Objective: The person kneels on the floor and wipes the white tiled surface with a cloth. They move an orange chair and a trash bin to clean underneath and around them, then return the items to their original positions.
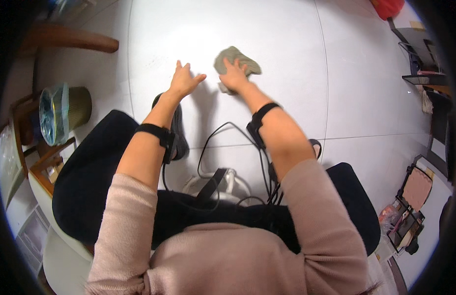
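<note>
My right hand (234, 76) is on a crumpled grey-green cloth (251, 65), gripping it from above with the fingers spread. Cloth sticks out beyond the fingertips, and a paler bit shows below the palm. The underside of the cloth is hidden, and this area is slightly blurred. To the left of the cloth, my left hand (183, 79) hovers over the white tiled floor (287, 92) with its fingers apart and nothing in them. Its shadow falls on the tiles.
Black cables (202, 155) hang from the wrist-strapped devices between my legs, near a white rounded object (231, 184). A lined waste bin (78, 107) and a brown wooden leg (84, 40) are at left. Along the right stands an open case (416, 188) above a black organizer (406, 225).
</note>
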Demonstrator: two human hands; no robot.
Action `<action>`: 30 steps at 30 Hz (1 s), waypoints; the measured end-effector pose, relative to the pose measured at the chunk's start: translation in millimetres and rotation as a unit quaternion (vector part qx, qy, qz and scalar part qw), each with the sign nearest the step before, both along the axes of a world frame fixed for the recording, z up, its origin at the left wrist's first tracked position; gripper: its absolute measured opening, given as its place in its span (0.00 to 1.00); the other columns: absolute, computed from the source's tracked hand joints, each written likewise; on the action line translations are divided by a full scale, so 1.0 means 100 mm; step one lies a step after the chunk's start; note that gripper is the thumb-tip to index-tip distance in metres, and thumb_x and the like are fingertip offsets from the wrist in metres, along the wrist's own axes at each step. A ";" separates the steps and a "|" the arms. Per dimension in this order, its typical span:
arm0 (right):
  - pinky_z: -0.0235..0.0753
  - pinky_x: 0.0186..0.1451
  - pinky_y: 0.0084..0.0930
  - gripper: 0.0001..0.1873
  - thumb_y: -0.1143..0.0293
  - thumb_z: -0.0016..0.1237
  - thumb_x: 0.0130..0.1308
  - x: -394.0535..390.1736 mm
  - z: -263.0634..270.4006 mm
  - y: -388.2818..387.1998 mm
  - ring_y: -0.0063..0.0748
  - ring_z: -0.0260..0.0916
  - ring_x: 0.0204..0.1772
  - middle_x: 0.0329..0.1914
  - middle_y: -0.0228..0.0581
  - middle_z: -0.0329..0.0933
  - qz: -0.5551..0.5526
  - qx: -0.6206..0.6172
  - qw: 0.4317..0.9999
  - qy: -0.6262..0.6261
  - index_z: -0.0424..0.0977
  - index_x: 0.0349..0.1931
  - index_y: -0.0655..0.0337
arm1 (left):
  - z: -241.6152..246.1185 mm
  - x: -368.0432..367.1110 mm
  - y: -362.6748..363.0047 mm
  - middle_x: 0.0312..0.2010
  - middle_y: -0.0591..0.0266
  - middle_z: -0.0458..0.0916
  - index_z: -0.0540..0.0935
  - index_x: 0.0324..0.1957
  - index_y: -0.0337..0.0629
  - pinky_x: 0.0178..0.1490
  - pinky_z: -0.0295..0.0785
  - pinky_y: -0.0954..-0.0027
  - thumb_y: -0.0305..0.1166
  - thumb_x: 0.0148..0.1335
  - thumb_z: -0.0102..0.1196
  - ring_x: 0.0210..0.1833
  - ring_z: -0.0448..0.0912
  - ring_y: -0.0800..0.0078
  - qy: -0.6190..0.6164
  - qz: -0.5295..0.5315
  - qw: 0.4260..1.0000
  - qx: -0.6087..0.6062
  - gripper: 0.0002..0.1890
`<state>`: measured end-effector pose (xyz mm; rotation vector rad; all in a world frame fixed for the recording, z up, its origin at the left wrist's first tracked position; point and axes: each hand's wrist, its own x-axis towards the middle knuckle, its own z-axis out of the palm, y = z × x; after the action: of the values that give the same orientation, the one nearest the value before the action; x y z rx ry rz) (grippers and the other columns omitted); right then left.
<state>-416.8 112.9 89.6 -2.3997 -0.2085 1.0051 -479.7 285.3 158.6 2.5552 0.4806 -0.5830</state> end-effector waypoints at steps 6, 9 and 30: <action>0.58 0.73 0.42 0.37 0.49 0.52 0.61 0.66 0.70 -0.38 0.51 0.61 0.70 0.69 0.50 0.64 0.051 0.045 0.969 -0.236 0.61 0.68 0.54 | 0.53 -0.35 -0.55 0.71 0.36 0.50 0.57 0.70 0.38 0.74 0.53 0.53 0.46 0.46 0.72 0.74 0.49 0.42 0.060 -0.312 0.939 -0.135 0.53; 0.68 0.65 0.39 0.35 0.47 0.53 0.61 0.96 1.28 -0.86 0.48 0.67 0.66 0.64 0.52 0.70 0.029 0.076 0.969 -0.233 0.67 0.64 0.56 | 0.61 -0.78 -1.28 0.75 0.45 0.41 0.44 0.74 0.52 0.73 0.43 0.36 0.46 0.37 0.76 0.77 0.38 0.45 0.092 -0.448 0.881 -0.122 0.66; 0.67 0.66 0.43 0.47 0.38 0.57 0.54 -1.69 3.85 -1.65 0.58 0.65 0.65 0.62 0.66 0.67 0.146 0.008 0.979 -0.142 0.64 0.63 0.70 | 2.65 -1.00 -1.31 0.21 0.55 0.81 0.80 0.35 0.36 0.32 0.75 0.66 0.27 0.56 0.62 0.28 0.82 0.67 -0.191 -0.517 0.834 -0.025 0.07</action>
<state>-586.1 -52.2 474.1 -2.5386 -0.6853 0.7702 -579.5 154.6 423.2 2.6022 -1.1119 -0.3633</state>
